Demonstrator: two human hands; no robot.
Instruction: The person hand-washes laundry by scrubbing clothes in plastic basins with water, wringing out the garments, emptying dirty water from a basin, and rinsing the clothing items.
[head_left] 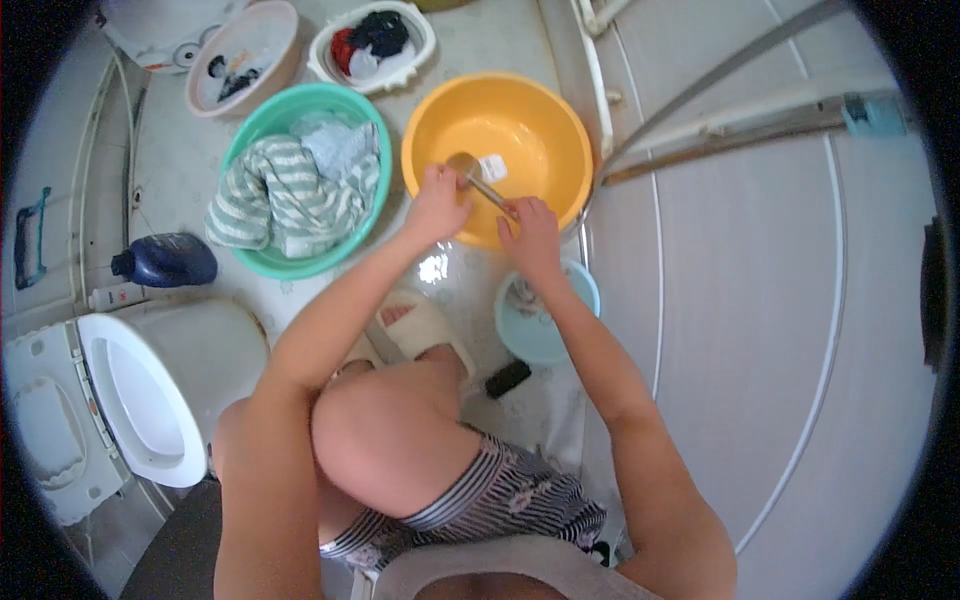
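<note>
The white toilet (pixel 215 345), its lid raised, stands left of the yellow basin (pixel 545 120) and nearer the person. The basin itself sits on the floor ahead of the person, under both hands. Just left of the yellow basin is the green basin (pixel 300 270), heaped with a green-and-white striped cloth (pixel 300 190) that hangs over its left rim. The pink basin (pixel 286 60), with dark items in it, lies beyond the yellow basin to the left; the white basin (pixel 424 45), holding red, black and pale cloth, is just behind its upper left. On its near side is the light-blue basin (pixel 540 340), partly covered by the right forearm. A dark blue bottle (pixel 175 260) lies well to its left.

The 2 hands meet 1 metal tool (pixel 485 190) over the yellow basin. The left hand (pixel 437 208) is curled, fingers together, gripping beside the tool's rounded head; some fingertips are hidden. The right hand (pixel 533 238) is half-closed, fingertips pinching the handle's other end.

Smaller still, 1 black brush (pixel 508 380) lies nearer the person than the yellow basin, and 1 white patch (pixel 492 167) shows on the basin's bottom.
</note>
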